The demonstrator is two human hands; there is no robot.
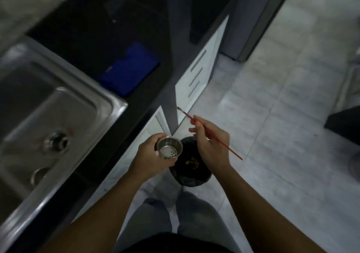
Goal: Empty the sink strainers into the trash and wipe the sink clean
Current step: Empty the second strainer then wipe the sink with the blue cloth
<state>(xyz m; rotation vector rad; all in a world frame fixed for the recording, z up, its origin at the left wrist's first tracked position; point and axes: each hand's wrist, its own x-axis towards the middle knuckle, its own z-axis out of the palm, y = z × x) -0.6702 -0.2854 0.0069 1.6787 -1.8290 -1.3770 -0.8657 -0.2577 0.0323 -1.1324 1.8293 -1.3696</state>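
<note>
My left hand (151,156) grips a small steel sink strainer (169,148), mouth up, a few dark specks at its bottom. It hovers over the left rim of a black-lined trash bin (190,177) on the floor, where yellow food bits (192,162) lie. My right hand (211,145) pinches a thin red-handled brush (209,133) above the bin, bristle tip pointing up and left. The steel sink (48,116) is at left, with an open drain hole (56,141) and a second drain (39,175) nearer me.
A blue cloth (129,68) lies on the dark counter (93,29) behind the sink. White cabinet fronts (196,71) run beside the bin. Pale tiled floor (272,116) spreads to the right, with a dark object (344,124) at the far right. My legs (175,217) stand just behind the bin.
</note>
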